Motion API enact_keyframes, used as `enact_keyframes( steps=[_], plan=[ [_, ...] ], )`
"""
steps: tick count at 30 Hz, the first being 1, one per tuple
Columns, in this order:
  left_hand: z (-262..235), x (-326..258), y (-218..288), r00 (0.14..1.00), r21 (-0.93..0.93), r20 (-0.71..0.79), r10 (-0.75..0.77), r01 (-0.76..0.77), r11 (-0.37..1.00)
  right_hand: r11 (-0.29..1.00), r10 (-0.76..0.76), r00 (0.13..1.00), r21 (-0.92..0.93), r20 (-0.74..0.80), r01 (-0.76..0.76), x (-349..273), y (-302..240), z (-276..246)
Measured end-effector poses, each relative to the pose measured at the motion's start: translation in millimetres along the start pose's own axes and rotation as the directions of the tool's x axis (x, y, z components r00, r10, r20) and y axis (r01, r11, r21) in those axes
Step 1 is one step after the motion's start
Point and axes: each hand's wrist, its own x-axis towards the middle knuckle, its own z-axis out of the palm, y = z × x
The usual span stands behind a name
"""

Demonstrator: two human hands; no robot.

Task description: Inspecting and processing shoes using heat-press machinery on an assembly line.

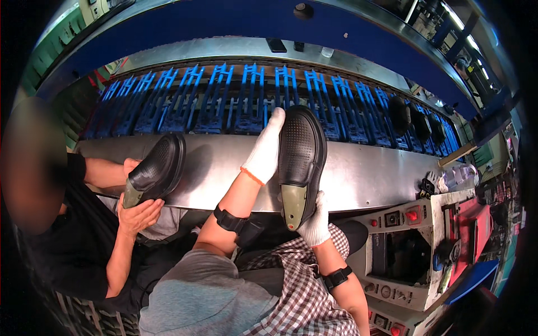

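A black slip-on shoe with a perforated upper is held up in front of me, its toe pointing away. An olive-green shoe last fills its heel opening. My left hand, in a white knit glove, is closed along the shoe's left side near the toe. Also gloved in white, my right hand grips the heel end from the right; some of its fingers are hidden behind the shoe. To my left, a co-worker's bare hands hold a similar black shoe on a green last.
A steel ledge runs ahead of me, below a conveyor of blue slats. Dark shoes sit on the conveyor at right. A blue beam crosses above. A control box with red switches stands at right.
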Motion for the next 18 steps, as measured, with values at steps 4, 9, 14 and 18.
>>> enact_keyframes(
  steps=[4, 9, 14, 18],
  plan=[
    [0.5, 3.9, -3.9, 0.978, 0.443, 0.030, 0.208, -0.200, 0.874, 1.000, 0.010, 1.000, 0.005, -0.025, -0.010, -1.4, 0.3, 3.3],
    [-2.1, 9.5, -5.8, 0.964, 0.601, 0.101, 0.244, -0.255, 0.758, 0.988, 0.044, 0.992, 0.144, 0.114, -0.061, -5.3, -3.2, 3.9],
    [-0.3, 8.4, -2.2, 0.983, 0.307, 0.008, 0.181, -0.175, 0.936, 0.997, -0.011, 0.996, 0.083, 0.090, 0.004, -6.2, -0.8, 8.2],
    [0.0, 1.7, -3.3, 0.965, 0.501, 0.125, 0.230, -0.261, 0.825, 0.995, -0.036, 0.999, 0.091, 0.036, 0.033, -7.6, -2.1, 7.8]
  ],
)
